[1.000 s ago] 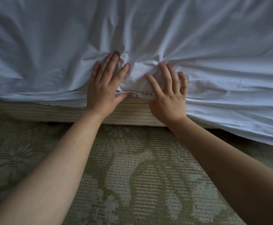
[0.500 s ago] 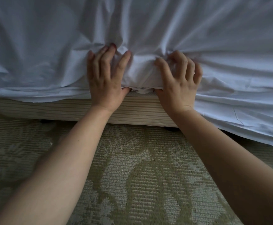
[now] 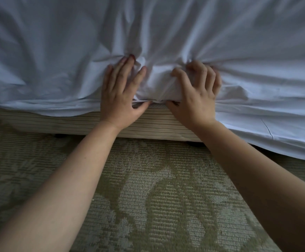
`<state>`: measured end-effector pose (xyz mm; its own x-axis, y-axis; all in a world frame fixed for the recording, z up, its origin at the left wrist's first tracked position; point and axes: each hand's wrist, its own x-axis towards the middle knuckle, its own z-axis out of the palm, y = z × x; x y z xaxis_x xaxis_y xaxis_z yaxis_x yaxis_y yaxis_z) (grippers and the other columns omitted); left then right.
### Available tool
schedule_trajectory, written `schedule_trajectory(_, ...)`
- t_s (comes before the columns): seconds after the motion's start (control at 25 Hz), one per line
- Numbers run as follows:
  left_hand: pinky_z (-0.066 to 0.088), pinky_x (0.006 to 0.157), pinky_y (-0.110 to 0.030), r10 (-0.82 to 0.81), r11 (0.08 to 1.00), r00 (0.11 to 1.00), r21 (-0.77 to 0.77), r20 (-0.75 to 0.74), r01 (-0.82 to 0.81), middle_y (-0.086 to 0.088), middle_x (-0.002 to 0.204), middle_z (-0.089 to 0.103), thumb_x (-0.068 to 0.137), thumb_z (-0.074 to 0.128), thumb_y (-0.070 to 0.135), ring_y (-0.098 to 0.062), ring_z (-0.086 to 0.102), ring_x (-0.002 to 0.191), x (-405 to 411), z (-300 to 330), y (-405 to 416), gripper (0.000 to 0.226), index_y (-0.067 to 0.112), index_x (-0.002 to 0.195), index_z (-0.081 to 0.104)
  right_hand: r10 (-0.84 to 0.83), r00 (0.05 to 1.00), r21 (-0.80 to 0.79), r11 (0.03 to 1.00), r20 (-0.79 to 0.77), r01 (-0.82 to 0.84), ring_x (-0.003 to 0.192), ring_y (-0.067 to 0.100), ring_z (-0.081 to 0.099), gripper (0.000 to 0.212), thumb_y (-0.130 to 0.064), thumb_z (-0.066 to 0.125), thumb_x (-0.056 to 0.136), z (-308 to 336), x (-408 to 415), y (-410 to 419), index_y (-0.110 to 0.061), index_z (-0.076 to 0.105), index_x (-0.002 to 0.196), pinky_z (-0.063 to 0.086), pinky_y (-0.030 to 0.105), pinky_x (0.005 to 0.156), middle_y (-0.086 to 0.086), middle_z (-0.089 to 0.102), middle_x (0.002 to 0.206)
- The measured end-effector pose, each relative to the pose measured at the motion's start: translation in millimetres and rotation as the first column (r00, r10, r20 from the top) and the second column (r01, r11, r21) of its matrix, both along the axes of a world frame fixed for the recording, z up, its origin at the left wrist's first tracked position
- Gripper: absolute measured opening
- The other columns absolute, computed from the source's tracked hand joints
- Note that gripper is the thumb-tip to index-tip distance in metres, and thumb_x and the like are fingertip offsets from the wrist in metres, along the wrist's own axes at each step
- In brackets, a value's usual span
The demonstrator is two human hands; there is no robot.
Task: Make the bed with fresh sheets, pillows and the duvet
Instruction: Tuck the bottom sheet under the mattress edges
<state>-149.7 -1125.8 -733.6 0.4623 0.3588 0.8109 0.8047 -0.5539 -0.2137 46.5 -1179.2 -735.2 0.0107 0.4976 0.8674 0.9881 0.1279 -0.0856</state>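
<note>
A white sheet (image 3: 166, 33) covers the mattress and fills the upper half of the view, creased towards the middle. My left hand (image 3: 119, 93) lies on the mattress side with fairly straight fingers pressing the sheet, thumb under the lower edge. My right hand (image 3: 197, 95) is just to its right; its fingers are curled into a bunch of sheet and the thumb hooks under the edge. Between the hands the sheet is gathered into a fold at the mattress bottom. To the right, loose sheet (image 3: 284, 135) hangs down over the base.
A beige ribbed bed base (image 3: 153, 124) runs below the mattress, with dark feet showing under it. A green patterned carpet (image 3: 157, 197) fills the lower half of the view under my forearms.
My right hand went from flat fingers to curled ones bunching the sheet. My left hand kept pressing and both slid slightly up the mattress side, gathering more creases.
</note>
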Motion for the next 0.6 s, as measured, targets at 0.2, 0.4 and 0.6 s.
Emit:
schedule_trajectory(0.2,0.025,0.111,-0.051,0.127,0.988,0.992,0.093,-0.024,-0.124,-0.018,0.138,0.047,0.075,0.071,0.050,-0.030,0.039,0.130,-2.0,-2.6,1.3,0.074,0.018,0.135,0.043,-0.048,0.999,0.036,0.998,-0.002,0.048,0.117,0.027,0.030,0.076,-0.045,0.081,0.048,-3.2,-11.3,5.2,-0.022,0.050,0.114,0.006,0.037,0.110,0.007,0.029,0.125)
schedule_trajectory(0.4,0.025,0.109,-0.056,0.104,0.990,0.995,0.091,0.004,-0.103,-0.016,0.139,0.047,0.069,0.075,0.046,-0.030,0.033,0.132,-1.0,-5.3,4.2,0.076,0.022,0.135,0.046,-0.090,0.995,0.101,0.991,0.033,0.086,0.118,0.028,0.030,0.087,-0.055,0.081,0.048,-12.0,-10.6,19.5,-0.023,0.042,0.118,0.005,0.037,0.112,0.008,0.028,0.127)
schedule_trajectory(0.6,0.022,0.110,-0.055,0.112,0.992,0.991,0.046,0.079,-0.116,-0.016,0.141,0.047,0.068,0.077,0.039,-0.030,0.034,0.134,5.5,-10.1,4.7,0.077,0.024,0.136,0.045,-0.187,0.979,0.225,0.953,-0.086,0.202,0.118,0.029,0.033,0.066,-0.020,0.077,0.061,-21.1,-28.6,36.8,-0.023,0.042,0.117,0.000,0.033,0.117,0.008,0.031,0.127)
